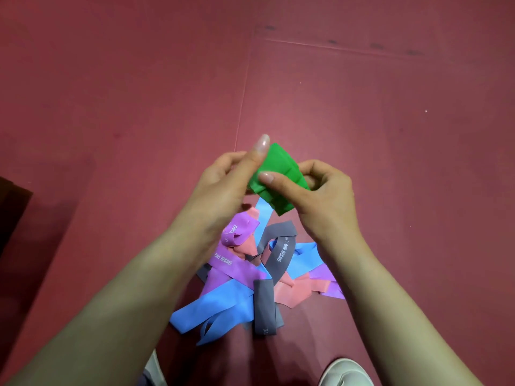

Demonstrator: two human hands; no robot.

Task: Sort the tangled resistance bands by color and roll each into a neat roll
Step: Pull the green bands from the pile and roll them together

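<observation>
Head view: left hand (223,185) and right hand (320,190) both pinch the folded green band (278,176), thumbs on top, raised above the tangled pile of bands (250,280) on the red mat (111,107).

Bare forearms (111,302), long glossy fingernails (262,142), a pale shoe (345,371) below.

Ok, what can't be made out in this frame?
All head view.
Green band: its ends and how far it is rolled, covered by the left hand and right hand.
Pile: the number of bands, hidden by overlaps and forearms.
Grey band: small print too small to read.
Dark object: cut off by the left edge.
Shoe: cut off by the bottom edge.
</observation>
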